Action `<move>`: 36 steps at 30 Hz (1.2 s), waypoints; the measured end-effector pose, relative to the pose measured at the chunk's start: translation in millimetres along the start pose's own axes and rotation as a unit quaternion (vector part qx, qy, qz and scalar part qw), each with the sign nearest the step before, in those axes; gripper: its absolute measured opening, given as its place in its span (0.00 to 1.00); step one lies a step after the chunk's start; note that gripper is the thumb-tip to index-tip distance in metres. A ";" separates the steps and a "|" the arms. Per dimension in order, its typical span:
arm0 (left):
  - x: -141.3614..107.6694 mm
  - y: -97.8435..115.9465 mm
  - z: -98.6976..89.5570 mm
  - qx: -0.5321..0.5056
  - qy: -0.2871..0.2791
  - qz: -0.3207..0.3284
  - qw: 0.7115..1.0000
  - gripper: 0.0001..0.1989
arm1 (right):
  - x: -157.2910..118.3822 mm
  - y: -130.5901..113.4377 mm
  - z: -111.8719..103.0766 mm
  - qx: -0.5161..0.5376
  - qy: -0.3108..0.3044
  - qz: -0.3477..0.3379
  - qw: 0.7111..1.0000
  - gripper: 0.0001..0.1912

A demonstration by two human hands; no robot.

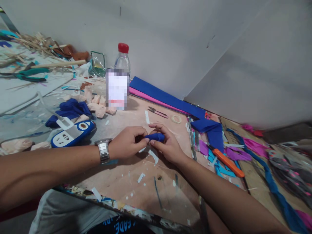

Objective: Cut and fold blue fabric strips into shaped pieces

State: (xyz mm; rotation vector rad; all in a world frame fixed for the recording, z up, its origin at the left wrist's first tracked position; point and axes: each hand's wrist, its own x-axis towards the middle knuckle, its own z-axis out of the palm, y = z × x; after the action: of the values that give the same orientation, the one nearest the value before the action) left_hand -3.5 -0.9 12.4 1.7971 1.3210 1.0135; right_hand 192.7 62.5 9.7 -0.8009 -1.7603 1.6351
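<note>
Between left fingers (140,131) and right fingers (162,127), both pinching, I see a blue roll (158,137), seemingly mostly wrapped; leftward, peach lumps (99,111) lie bare.

blue piece (158,137) | small, elongated, bunched | roughly level | held by left hand (130,140), right hand (169,144)

Pale-blue capital letters (125,226), apparently "FADE", beside less legible ones on black, soft cloth (141,228) at bottom.
</note>
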 end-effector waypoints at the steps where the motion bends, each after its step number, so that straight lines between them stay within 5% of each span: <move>1: 0.3 0.1 -0.1 0.006 0.014 0.007 1.000 0.09 | 0.3 0.7 -0.1 -0.017 0.002 -0.011 1.000 0.23; 5: 0.9 -0.2 -0.1 0.006 0.042 0.030 0.999 0.10 | 0.7 3.4 3.3 -0.009 0.008 -0.015 1.000 0.17; 13: -0.1 -1.1 1.7 -0.041 0.031 0.002 0.999 0.09 | 3.4 4.4 5.0 0.053 0.074 0.041 0.995 0.20; 36: -0.1 2.3 0.2 -0.058 -0.012 -0.037 0.998 0.10 | 2.0 3.9 5.5 0.117 0.066 0.046 0.990 0.18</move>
State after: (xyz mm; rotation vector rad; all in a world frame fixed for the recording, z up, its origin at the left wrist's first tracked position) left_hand -2.3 -1.6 14.3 1.6576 1.2777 1.0037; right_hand 187.4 60.8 5.6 -0.8686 -1.4288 1.7658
